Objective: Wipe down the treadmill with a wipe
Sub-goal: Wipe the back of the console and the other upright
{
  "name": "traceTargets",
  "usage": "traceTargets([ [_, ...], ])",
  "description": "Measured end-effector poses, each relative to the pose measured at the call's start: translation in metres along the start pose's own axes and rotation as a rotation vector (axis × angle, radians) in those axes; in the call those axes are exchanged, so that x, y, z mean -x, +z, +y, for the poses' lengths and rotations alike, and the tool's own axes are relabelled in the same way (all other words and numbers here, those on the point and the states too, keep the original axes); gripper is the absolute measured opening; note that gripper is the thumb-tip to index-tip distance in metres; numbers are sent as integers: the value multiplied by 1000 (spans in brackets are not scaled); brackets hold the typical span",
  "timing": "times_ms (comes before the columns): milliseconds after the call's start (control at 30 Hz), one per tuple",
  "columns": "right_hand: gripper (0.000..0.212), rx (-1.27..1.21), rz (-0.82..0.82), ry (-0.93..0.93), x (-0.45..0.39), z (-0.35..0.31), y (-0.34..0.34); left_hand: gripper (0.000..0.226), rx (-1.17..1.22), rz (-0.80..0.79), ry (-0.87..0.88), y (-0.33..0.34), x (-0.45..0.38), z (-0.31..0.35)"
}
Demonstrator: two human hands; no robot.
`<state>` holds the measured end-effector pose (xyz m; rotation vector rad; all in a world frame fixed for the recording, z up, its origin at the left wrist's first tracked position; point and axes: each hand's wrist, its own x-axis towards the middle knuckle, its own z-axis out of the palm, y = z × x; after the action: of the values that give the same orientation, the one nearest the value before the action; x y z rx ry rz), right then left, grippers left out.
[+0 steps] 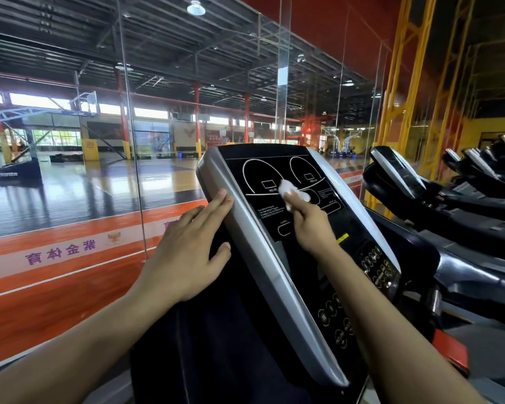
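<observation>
The treadmill console (277,176) fills the middle of the view, a black display panel in a silver frame. My right hand (312,225) pinches a small crumpled white wipe (289,191) and presses it on the black panel between the two white arcs. My left hand (187,252) lies flat against the console's left side, its straight fingers resting on the silver frame (245,225). A block of round buttons (373,263) sits lower right on the console.
A glass wall (129,141) stands right behind the console, with a basketball court beyond it. More treadmills (420,182) line up to the right. The orange band with characters (62,252) runs along the glass at the left.
</observation>
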<state>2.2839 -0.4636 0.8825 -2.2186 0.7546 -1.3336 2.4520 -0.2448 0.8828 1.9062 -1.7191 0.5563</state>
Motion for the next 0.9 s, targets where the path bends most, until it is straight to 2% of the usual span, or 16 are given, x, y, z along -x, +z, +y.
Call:
traceTargets([
  [100,51,-82,-127,-226,50,-22,10,81,9,8,3,0,-1,-1],
  [167,50,-79,-144,-302,62,-20,4,80,-1,16,14,-1,-1,0],
  [233,50,0,-105,-228,47,-9,-4,78,-13,9,11,-2,0,1],
  [367,48,92,-30,69,11,-7,-16,77,-23,-7,8,-3,0,2],
  [433,50,86,-43,60,20,-17,-12,77,-17,-5,7,-3,0,1],
  [633,52,13,-94,-134,101,-45,-7,79,-16,8,-7,-2,-1,3],
  [700,52,80,-54,-66,99,-31,-12,80,-18,4,-10,-3,0,3],
  [800,54,253,-47,190,66,-7,-23,80,-17,1,-10,-3,0,1],
  [900,60,249,-65,385,39,0,-34,81,-17,2,-5,-2,0,1],
])
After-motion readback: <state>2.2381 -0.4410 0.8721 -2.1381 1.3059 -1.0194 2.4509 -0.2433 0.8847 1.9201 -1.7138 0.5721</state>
